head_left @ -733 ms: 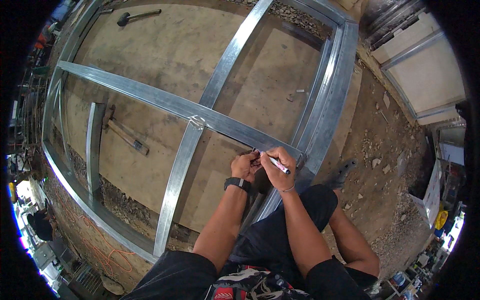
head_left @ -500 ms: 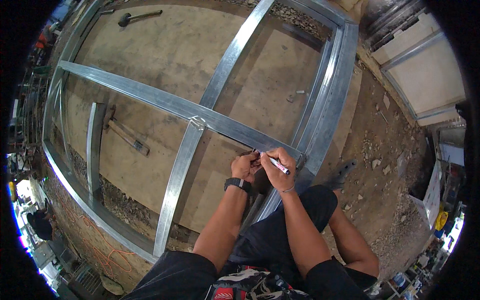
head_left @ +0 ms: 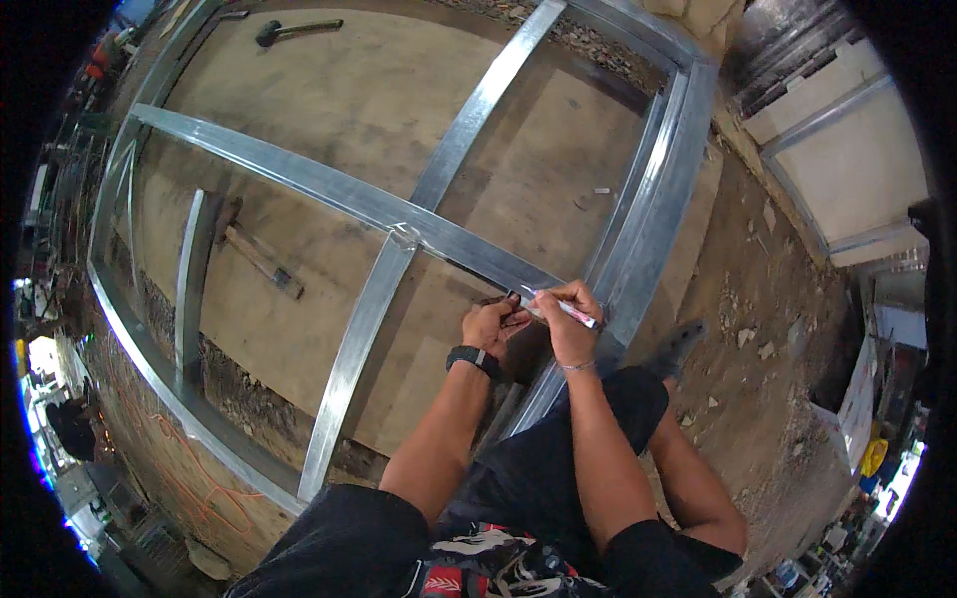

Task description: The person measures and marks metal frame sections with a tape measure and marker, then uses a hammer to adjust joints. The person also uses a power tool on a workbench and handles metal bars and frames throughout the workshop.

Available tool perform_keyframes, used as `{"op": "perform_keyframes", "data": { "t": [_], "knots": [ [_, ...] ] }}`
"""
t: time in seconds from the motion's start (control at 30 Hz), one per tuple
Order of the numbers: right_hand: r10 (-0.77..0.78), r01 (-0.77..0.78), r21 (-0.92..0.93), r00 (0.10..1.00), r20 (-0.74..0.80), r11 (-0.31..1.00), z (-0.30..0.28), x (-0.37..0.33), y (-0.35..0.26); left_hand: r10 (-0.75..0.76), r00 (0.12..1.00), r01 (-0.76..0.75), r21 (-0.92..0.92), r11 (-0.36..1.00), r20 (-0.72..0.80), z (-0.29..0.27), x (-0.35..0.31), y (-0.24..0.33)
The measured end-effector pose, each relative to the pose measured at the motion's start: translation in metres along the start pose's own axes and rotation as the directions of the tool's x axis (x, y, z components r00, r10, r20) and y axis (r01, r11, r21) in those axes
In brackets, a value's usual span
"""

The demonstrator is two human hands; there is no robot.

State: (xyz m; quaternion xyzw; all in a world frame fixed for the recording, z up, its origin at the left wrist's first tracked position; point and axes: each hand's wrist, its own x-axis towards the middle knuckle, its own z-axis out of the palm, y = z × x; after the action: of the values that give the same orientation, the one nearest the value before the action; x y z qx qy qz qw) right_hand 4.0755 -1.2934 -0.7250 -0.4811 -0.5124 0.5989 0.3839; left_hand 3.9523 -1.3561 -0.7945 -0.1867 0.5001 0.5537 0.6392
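A white marker pen (head_left: 582,317) is gripped in my right hand (head_left: 571,337), its tip over the long galvanized steel cross bar (head_left: 299,177) near the bar's right end. Just left of it, my left hand (head_left: 488,329) lies at the near edge of the same bar, fingers curled in. Something small and dark seems to be at its fingertips; I cannot make it out. The cross bar belongs to a large steel frame (head_left: 653,239) lying flat. A shorter bar (head_left: 357,344) meets it at a joint left of my hands.
Inside the frame lie brown boards (head_left: 299,90). A wooden-handled hammer (head_left: 261,261) rests there, with a mallet (head_left: 299,28) farther off. A short upright-looking steel piece (head_left: 189,289) stands at left. Orange cord (head_left: 214,498) coils on the ground; rubble (head_left: 748,339) lies at right.
My hands have come slightly apart. My right hand has shifted a little up and right with the marker, whose tip is now over the bar. The whole view has tilted slightly.
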Motion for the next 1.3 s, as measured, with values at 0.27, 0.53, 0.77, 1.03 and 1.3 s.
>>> {"op": "perform_keyframes", "data": {
  "t": [0.27,0.53,0.77,1.03,1.3],
  "knots": [
    [0.046,-0.048,0.052,0.998,0.032,0.998,-0.002,0.004,-0.012,0.088,0.992,-0.096,-0.076,0.992,-0.094,-0.029,0.003,0.06],
    [0.028,-0.029,0.028,0.999,0.039,0.999,0.002,0.004,-0.013,0.046,0.994,-0.05,-0.033,0.998,-0.103,-0.038,0.009,0.079],
    [-0.003,0.008,0.05,0.995,-0.096,0.999,0.023,0.015,-0.03,-0.02,0.996,0.019,-0.013,1.0,-0.092,-0.038,0.005,0.083],
    [-0.432,0.36,-0.614,0.901,0.034,0.702,0.069,0.075,0.001,-0.011,1.0,0.012,-0.114,0.993,0.013,-0.042,0.014,0.081],
    [-0.436,0.35,-0.589,0.9,-0.005,0.729,0.068,0.074,0.011,-0.092,0.993,0.088,-0.057,0.994,-0.072,-0.048,0.016,0.08]
  ]
}}
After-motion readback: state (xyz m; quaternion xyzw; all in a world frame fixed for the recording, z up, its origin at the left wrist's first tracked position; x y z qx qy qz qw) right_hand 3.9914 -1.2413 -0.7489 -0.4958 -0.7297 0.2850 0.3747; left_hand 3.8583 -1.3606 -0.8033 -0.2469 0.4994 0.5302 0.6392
